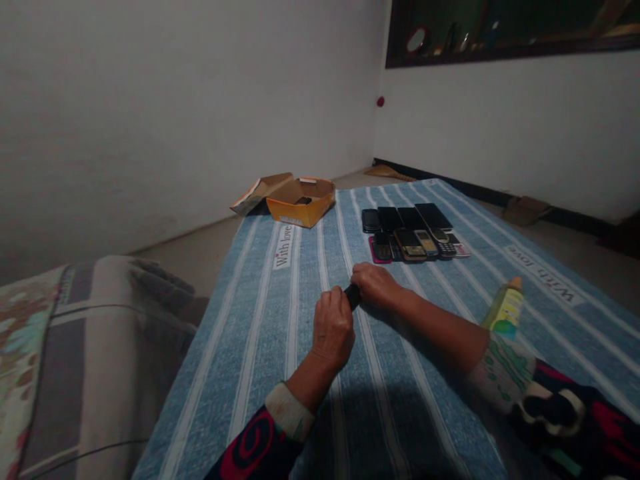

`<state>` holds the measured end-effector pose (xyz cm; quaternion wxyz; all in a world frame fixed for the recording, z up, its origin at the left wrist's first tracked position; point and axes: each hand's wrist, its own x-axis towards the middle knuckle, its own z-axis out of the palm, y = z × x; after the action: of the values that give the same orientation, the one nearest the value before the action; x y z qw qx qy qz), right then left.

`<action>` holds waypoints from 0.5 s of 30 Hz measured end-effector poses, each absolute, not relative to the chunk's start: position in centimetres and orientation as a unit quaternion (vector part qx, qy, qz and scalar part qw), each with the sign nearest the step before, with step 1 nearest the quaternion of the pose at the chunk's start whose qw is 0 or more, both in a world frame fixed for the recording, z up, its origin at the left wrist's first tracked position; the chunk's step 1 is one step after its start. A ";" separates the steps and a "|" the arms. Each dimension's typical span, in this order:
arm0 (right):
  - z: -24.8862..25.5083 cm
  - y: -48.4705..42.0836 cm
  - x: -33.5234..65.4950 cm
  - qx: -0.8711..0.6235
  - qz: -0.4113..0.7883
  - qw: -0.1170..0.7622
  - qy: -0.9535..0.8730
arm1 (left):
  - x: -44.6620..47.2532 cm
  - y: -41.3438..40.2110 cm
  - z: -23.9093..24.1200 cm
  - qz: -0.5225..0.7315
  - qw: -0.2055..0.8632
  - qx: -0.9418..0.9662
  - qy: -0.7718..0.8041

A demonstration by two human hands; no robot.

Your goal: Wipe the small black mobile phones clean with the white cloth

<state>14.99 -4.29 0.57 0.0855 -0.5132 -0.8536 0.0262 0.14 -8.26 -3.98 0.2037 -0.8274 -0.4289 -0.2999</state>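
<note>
A small black object [353,297] is gripped between my two hands above the striped cloth; fingers cover most of it, so I cannot tell its kind. My left hand [334,327] is closed round its near left end. Its far right end sits in the closed fingers of my right hand [377,285]. Just beyond my right hand, several mobile phones lie side by side in two rows. The front row includes a gold-edged phone [411,245] and a dark keypad phone [383,248]; dark-screened phones such as a large black one [433,217] form the back row.
An open orange cardboard box [303,212] with a dark item inside stands at the far left of the cloth-covered table [260,313]. A yellow-green carton [507,310] lies beside my right forearm. Draped fabric [105,353] is at left; white walls rise behind.
</note>
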 end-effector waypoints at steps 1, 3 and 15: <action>0.4 -4.4 14.9 -0.502 0.029 0.095 -0.859 | 0.2 -8.3 -4.0 -0.303 0.206 -0.827 -0.427; 0.1 -4.6 14.7 -0.468 0.034 0.128 -0.874 | 0.2 -8.3 -4.0 -0.307 0.202 -0.827 -0.426; -0.8 -5.0 14.8 -0.536 0.000 0.151 -0.831 | 0.0 -8.2 -4.0 -0.293 0.185 -0.832 -0.434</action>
<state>14.82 -5.05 -0.85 0.1510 -0.5357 -0.8308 0.0001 0.02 -8.25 -4.01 0.1849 -0.8318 -0.4336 -0.2931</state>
